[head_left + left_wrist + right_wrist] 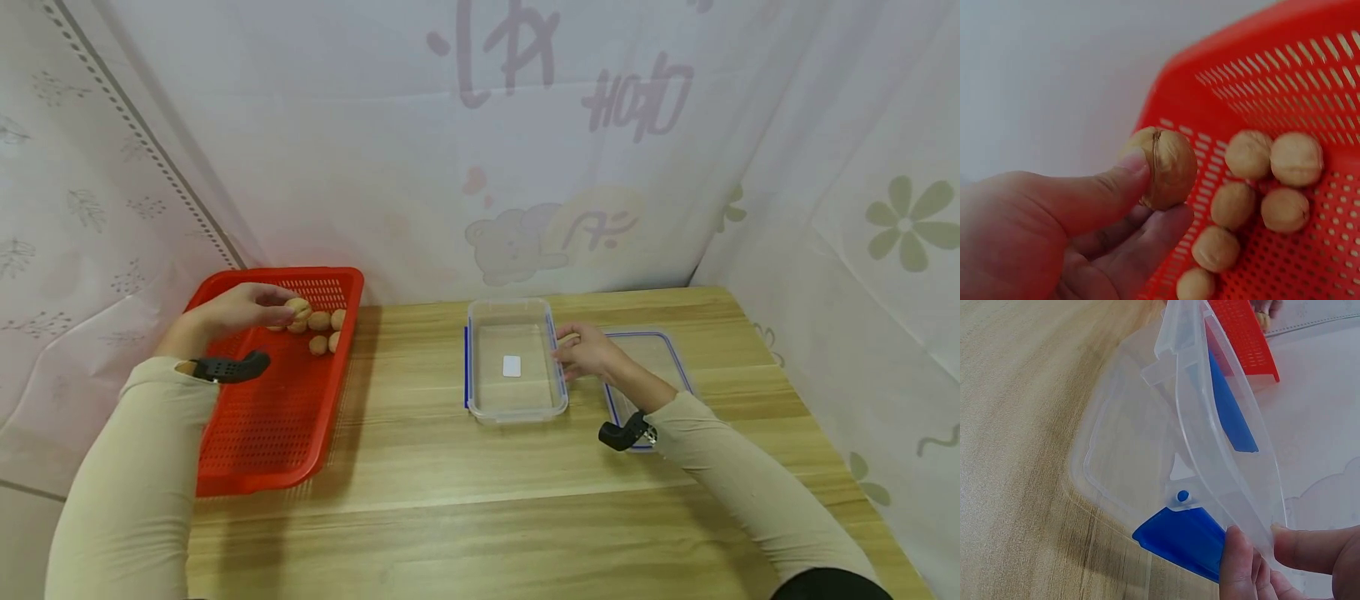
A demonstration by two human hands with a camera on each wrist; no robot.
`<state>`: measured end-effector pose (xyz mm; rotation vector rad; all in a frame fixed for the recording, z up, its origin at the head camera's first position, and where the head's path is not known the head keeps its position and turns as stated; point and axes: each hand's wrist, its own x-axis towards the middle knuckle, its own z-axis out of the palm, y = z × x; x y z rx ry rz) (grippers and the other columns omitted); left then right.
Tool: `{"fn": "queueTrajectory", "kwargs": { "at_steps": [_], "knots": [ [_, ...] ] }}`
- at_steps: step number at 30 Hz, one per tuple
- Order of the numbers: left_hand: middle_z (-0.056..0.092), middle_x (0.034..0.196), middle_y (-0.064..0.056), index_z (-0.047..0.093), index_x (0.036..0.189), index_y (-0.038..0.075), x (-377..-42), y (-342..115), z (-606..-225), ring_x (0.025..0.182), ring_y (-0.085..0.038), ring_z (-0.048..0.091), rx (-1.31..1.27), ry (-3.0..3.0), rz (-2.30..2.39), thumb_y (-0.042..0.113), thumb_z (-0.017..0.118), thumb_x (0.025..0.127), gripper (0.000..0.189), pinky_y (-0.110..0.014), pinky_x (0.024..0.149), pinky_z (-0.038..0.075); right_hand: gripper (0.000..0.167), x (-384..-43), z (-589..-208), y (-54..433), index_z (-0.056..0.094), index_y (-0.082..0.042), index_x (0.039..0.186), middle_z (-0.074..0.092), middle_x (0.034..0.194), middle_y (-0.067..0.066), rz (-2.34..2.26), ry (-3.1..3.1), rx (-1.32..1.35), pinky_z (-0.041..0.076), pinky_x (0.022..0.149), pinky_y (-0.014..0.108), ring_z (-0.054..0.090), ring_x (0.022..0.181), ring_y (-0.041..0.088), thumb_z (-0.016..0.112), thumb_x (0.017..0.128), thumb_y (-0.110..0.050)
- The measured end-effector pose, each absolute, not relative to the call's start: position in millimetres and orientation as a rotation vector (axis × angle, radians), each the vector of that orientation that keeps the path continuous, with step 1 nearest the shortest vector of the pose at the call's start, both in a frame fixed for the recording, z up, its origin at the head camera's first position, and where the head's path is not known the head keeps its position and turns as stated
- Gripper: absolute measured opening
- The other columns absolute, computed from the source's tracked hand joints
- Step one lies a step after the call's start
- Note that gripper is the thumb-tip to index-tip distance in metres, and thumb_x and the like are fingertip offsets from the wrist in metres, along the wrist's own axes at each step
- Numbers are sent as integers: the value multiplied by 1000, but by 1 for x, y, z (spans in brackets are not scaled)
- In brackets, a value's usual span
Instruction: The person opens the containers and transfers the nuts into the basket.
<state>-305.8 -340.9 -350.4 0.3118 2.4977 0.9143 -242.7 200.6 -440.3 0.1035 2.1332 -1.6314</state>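
Observation:
Over the far end of a red plastic basket point(277, 417), my left hand point(243, 312) pinches a walnut point(1169, 167) between thumb and fingers. Several more walnuts point(1249, 154) lie on the basket floor below it. My right hand point(588, 352) grips the right side wall of a clear plastic food container point(517, 412), thumb and fingers on either side of its rim in the right wrist view. Blue side clips point(1185, 540) hang from the container. A small white label point(512, 366) shows at its bottom, and no walnuts are visible inside.
A clear lid point(645, 354) with a blue seal lies on the wooden table point(420, 475) to the right, partly under my right forearm. Printed cloth point(360, 150) hangs behind the table and along both sides. The basket stands near the left edge.

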Motion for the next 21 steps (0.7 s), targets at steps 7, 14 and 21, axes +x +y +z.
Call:
{"fn": "queueTrajectory", "kwargs": {
  "at_steps": [7, 14, 21],
  "knots": [
    [51, 141, -35, 44, 143, -14, -305, -359, -370, 129, -53, 46, 212, 2515, 803, 32, 56, 106, 59, -68, 106, 37, 42, -243, -442, 200, 41, 6, 138, 58, 105, 15, -1614, 2150, 119, 62, 74, 37, 61, 84, 19, 59, 100, 2],
    [35, 150, -39, 39, 144, -16, -302, -364, -392, 136, -55, 36, 81, 2470, 872, 39, 62, 102, 73, -67, 111, 32, 42, -243, -443, 202, 41, 6, 138, 59, 103, 15, -1605, 2161, 110, 62, 74, 37, 61, 82, 19, 59, 100, 1],
    [45, 137, -34, 38, 141, -17, -297, -363, -409, 127, -49, 42, -6, 2502, 951, 35, 61, 103, 68, -61, 107, 39, 43, -244, -444, 202, 41, 6, 139, 59, 102, 14, -1615, 2151, 115, 61, 69, 32, 61, 81, 18, 59, 100, 1]
  ]
}}
